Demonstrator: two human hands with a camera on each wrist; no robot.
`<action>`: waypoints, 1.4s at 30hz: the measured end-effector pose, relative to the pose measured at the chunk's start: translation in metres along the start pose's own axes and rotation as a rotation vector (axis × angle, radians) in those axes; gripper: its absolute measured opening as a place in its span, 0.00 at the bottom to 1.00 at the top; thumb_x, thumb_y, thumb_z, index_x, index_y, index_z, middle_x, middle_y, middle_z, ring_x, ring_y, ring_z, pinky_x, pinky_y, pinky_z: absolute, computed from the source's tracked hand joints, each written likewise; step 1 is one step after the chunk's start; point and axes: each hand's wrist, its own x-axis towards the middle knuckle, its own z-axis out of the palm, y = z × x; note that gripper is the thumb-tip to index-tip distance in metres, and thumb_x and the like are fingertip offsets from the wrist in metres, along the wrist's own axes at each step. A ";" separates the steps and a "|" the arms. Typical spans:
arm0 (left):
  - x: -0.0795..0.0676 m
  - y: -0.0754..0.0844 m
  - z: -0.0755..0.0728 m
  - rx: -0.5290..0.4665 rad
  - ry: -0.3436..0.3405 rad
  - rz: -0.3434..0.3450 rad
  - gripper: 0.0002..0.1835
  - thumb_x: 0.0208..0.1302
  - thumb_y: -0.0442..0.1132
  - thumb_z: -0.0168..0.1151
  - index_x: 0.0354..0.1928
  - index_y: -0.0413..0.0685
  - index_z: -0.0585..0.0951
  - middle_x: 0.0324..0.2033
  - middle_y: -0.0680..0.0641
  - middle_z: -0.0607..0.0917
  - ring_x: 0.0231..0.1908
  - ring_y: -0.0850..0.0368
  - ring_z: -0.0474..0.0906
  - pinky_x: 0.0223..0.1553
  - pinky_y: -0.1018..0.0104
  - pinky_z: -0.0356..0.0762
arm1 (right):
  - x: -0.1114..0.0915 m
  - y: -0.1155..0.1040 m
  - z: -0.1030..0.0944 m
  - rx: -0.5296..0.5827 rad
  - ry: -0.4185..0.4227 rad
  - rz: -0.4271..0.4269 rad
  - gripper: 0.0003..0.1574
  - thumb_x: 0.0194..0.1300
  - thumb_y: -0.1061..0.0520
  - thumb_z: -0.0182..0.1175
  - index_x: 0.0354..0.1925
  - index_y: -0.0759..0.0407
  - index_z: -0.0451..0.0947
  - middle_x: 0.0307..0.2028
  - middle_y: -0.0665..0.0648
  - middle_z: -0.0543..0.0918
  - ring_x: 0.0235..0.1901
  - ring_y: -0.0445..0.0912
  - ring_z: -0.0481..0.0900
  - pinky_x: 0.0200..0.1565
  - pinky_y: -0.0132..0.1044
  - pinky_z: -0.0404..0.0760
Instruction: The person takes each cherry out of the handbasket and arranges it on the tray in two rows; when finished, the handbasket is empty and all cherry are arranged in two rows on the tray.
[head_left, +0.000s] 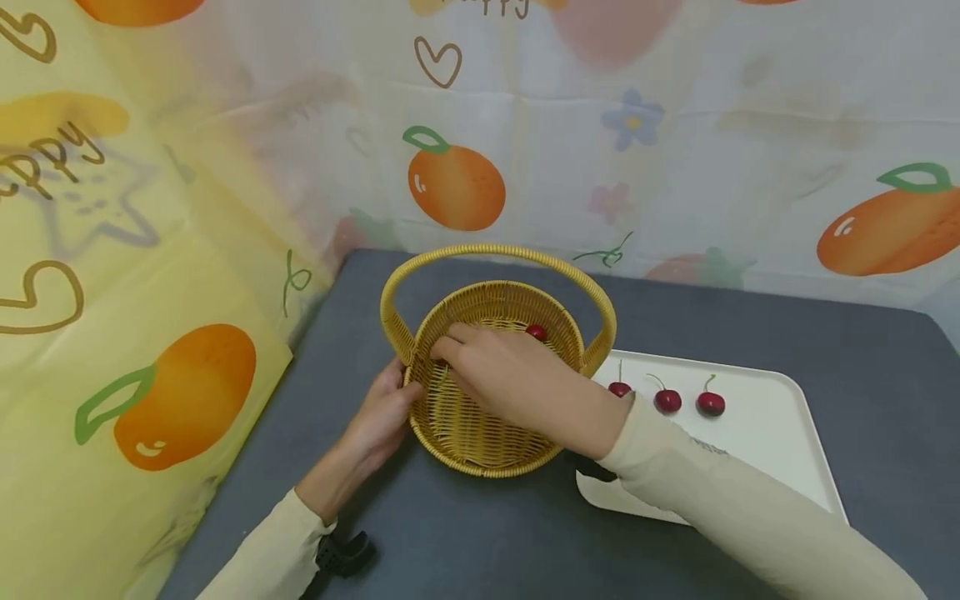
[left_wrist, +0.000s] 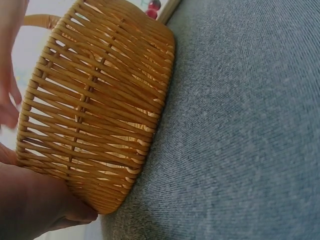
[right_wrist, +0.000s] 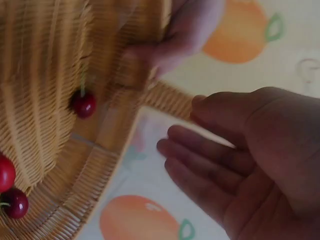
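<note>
A yellow wicker basket (head_left: 487, 446) with an arched handle stands on the table, its left rim gripped by my left hand (head_left: 382, 412), thumb over the edge. Seen from the left wrist, the left fingers (left_wrist: 40, 202) lie against the woven wall. My right hand (head_left: 510, 375) is above the basket's inside. In the right wrist view this hand (right_wrist: 250, 155) has loosely bent fingers and nothing between them. A cherry (right_wrist: 83, 104) with a stem lies inside the basket, and two more cherries, one bright red (right_wrist: 5, 172) and one dark (right_wrist: 15, 203), lie lower down.
Right of the basket is a white tray (head_left: 772, 442), partly under my right forearm. On it sit three stemmed cherries: left (head_left: 619, 388), middle (head_left: 667, 401) and right (head_left: 710, 404). A fruit-print cloth (head_left: 525, 183) hangs behind the grey table (head_left: 465, 542) and along its left side.
</note>
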 end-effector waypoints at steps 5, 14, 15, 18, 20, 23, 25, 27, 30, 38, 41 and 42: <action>0.001 0.000 0.002 0.008 0.004 -0.005 0.36 0.70 0.20 0.41 0.79 0.43 0.57 0.67 0.38 0.71 0.64 0.44 0.71 0.64 0.52 0.74 | 0.028 0.010 0.013 -0.029 -0.081 -0.001 0.10 0.75 0.61 0.61 0.49 0.51 0.87 0.42 0.49 0.84 0.37 0.43 0.84 0.36 0.38 0.83; -0.001 0.000 0.000 0.004 0.011 -0.008 0.39 0.69 0.20 0.41 0.82 0.43 0.52 0.73 0.39 0.67 0.71 0.44 0.66 0.70 0.48 0.68 | 0.053 0.024 0.038 -0.069 -0.253 -0.040 0.14 0.77 0.64 0.60 0.50 0.49 0.88 0.46 0.49 0.86 0.40 0.45 0.84 0.40 0.41 0.84; -0.002 0.000 0.000 0.004 0.010 -0.011 0.39 0.70 0.20 0.41 0.82 0.43 0.52 0.73 0.39 0.67 0.71 0.43 0.66 0.70 0.48 0.68 | 0.055 0.026 0.041 -0.079 -0.266 -0.047 0.14 0.77 0.63 0.59 0.49 0.49 0.88 0.46 0.49 0.86 0.40 0.45 0.84 0.40 0.41 0.84; -0.002 0.000 -0.001 0.002 0.003 -0.014 0.39 0.70 0.20 0.41 0.82 0.43 0.52 0.73 0.39 0.67 0.71 0.44 0.66 0.71 0.47 0.67 | 0.057 0.029 0.047 -0.109 -0.290 -0.064 0.14 0.78 0.62 0.59 0.51 0.48 0.88 0.48 0.49 0.86 0.40 0.45 0.84 0.42 0.42 0.85; -0.002 0.000 -0.001 0.002 -0.003 -0.012 0.40 0.70 0.20 0.41 0.83 0.43 0.51 0.74 0.40 0.67 0.72 0.44 0.65 0.72 0.47 0.65 | 0.059 0.030 0.051 -0.118 -0.288 -0.066 0.14 0.78 0.61 0.59 0.52 0.48 0.87 0.50 0.49 0.86 0.39 0.45 0.84 0.42 0.42 0.85; -0.002 0.001 -0.001 0.005 -0.005 -0.009 0.40 0.69 0.20 0.41 0.83 0.44 0.51 0.74 0.40 0.66 0.73 0.44 0.64 0.72 0.46 0.64 | 0.061 0.032 0.054 -0.121 -0.277 -0.059 0.13 0.79 0.60 0.58 0.52 0.47 0.87 0.50 0.48 0.87 0.39 0.45 0.84 0.43 0.43 0.85; -0.002 0.002 -0.001 0.010 -0.004 -0.011 0.40 0.69 0.20 0.42 0.83 0.44 0.51 0.74 0.40 0.66 0.73 0.43 0.63 0.71 0.47 0.65 | 0.063 0.032 0.056 -0.125 -0.265 -0.057 0.13 0.79 0.59 0.58 0.50 0.47 0.87 0.49 0.49 0.87 0.38 0.46 0.84 0.43 0.43 0.85; -0.002 0.003 -0.002 0.008 0.001 -0.014 0.40 0.69 0.21 0.42 0.83 0.44 0.51 0.74 0.40 0.66 0.73 0.42 0.63 0.71 0.46 0.65 | 0.065 0.032 0.057 -0.138 -0.254 -0.060 0.12 0.79 0.60 0.58 0.49 0.48 0.87 0.48 0.49 0.87 0.38 0.47 0.84 0.43 0.43 0.85; -0.004 0.003 -0.002 0.007 0.007 -0.019 0.40 0.70 0.21 0.42 0.83 0.44 0.51 0.74 0.40 0.66 0.73 0.42 0.63 0.71 0.47 0.66 | 0.067 0.031 0.058 -0.172 -0.239 -0.066 0.11 0.78 0.60 0.59 0.50 0.48 0.86 0.48 0.50 0.87 0.39 0.48 0.85 0.42 0.42 0.86; -0.003 0.002 -0.002 0.003 0.007 -0.010 0.39 0.70 0.21 0.42 0.82 0.43 0.53 0.73 0.39 0.67 0.72 0.41 0.64 0.69 0.50 0.69 | 0.068 0.031 0.060 -0.222 -0.263 -0.065 0.12 0.80 0.60 0.57 0.53 0.50 0.84 0.50 0.51 0.85 0.39 0.47 0.86 0.41 0.42 0.86; -0.003 0.002 -0.001 0.005 0.005 -0.013 0.39 0.70 0.21 0.42 0.82 0.43 0.53 0.73 0.39 0.67 0.73 0.42 0.64 0.70 0.49 0.67 | 0.067 0.033 0.061 -0.216 -0.298 -0.068 0.11 0.80 0.59 0.57 0.53 0.50 0.84 0.49 0.51 0.85 0.39 0.47 0.85 0.41 0.42 0.86; -0.003 0.002 -0.001 0.006 0.007 -0.013 0.39 0.69 0.20 0.42 0.82 0.43 0.53 0.74 0.39 0.67 0.73 0.42 0.64 0.70 0.49 0.66 | 0.067 0.033 0.061 -0.207 -0.311 -0.070 0.11 0.80 0.60 0.57 0.52 0.51 0.84 0.49 0.52 0.86 0.39 0.47 0.84 0.41 0.42 0.86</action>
